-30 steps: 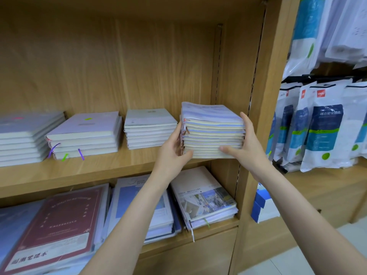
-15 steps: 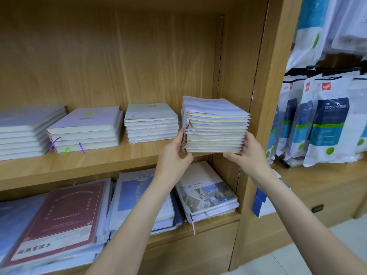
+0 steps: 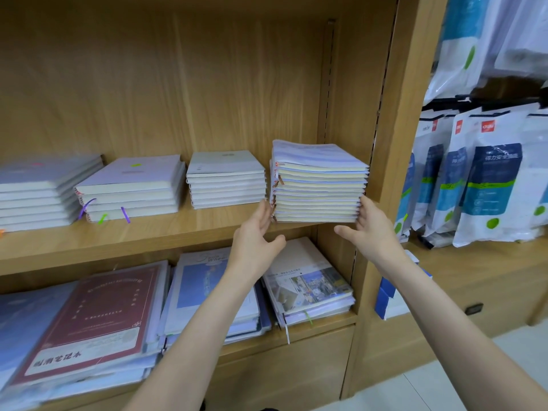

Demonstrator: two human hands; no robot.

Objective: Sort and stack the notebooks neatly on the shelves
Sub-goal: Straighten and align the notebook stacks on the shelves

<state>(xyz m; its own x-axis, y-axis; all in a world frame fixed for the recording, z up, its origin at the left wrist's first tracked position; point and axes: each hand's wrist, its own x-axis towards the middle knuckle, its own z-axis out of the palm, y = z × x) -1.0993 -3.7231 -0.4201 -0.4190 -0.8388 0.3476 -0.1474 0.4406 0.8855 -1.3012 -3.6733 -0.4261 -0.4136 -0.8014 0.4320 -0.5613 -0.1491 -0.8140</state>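
Wooden upper shelf (image 3: 178,232) carries the notebook stack (image 3: 318,185) squarely between my left hand (image 3: 256,235) and right hand (image 3: 370,229), both with relaxed, spread fingers touching its lower sides.

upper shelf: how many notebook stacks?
4: one cut off at the far left, one with purple ribbons, a white stack mid-shelf, and the tallest stack between both hands. More may sit out of frame.
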